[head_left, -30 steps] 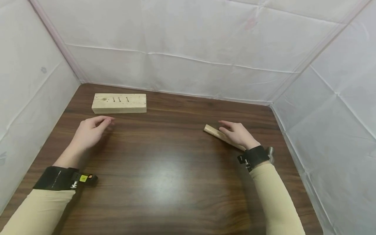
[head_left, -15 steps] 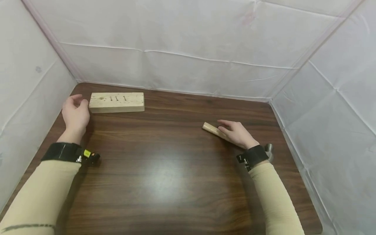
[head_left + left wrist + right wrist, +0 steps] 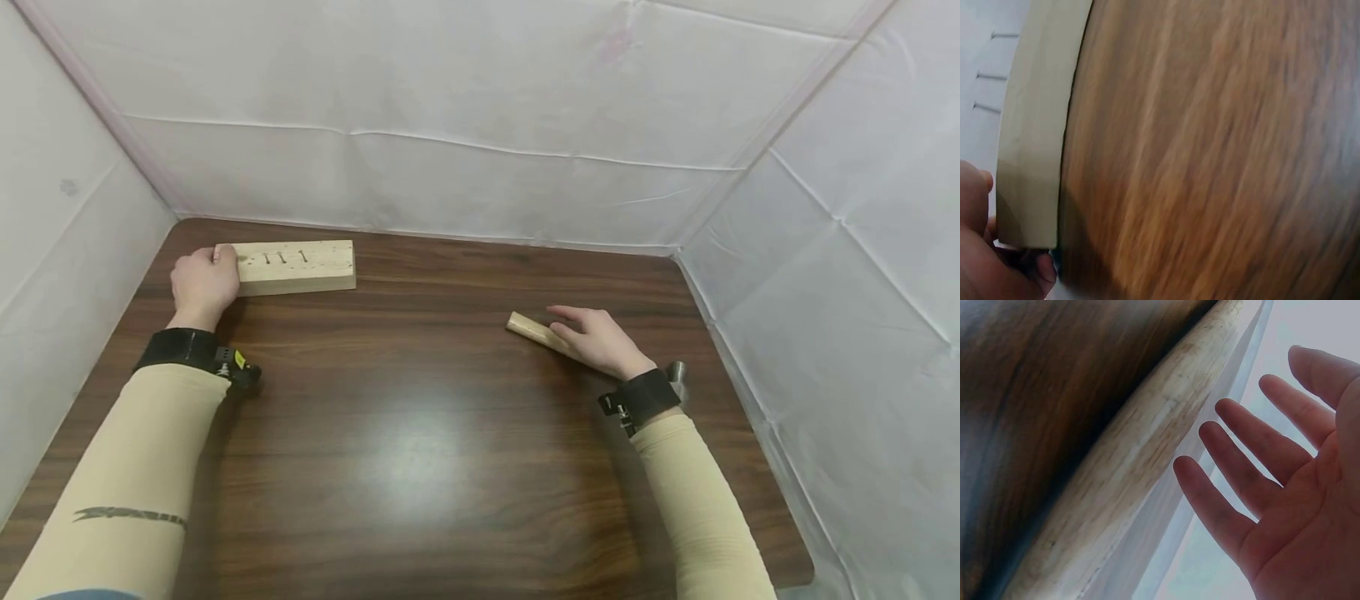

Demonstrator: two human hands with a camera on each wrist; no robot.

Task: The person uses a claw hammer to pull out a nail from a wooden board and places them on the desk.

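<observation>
A pale wooden block with three nails standing in its top lies at the table's far left. My left hand grips its left end; in the left wrist view my left hand is curled round the corner of the wooden block. A hammer lies at the right, its wooden handle pointing left and its metal head showing behind my wrist. My right hand hovers over the handle. In the right wrist view its fingers are spread straight, just above the handle.
The dark wood table is boxed in by white sheeted walls at the back, left and right. Black wrist bands sit on both beige sleeves. The table's right edge runs close beside the hammer.
My left hand has moved from the table's middle left to the far left and taken hold of the block's end. The right hand has stayed over the hammer handle.
</observation>
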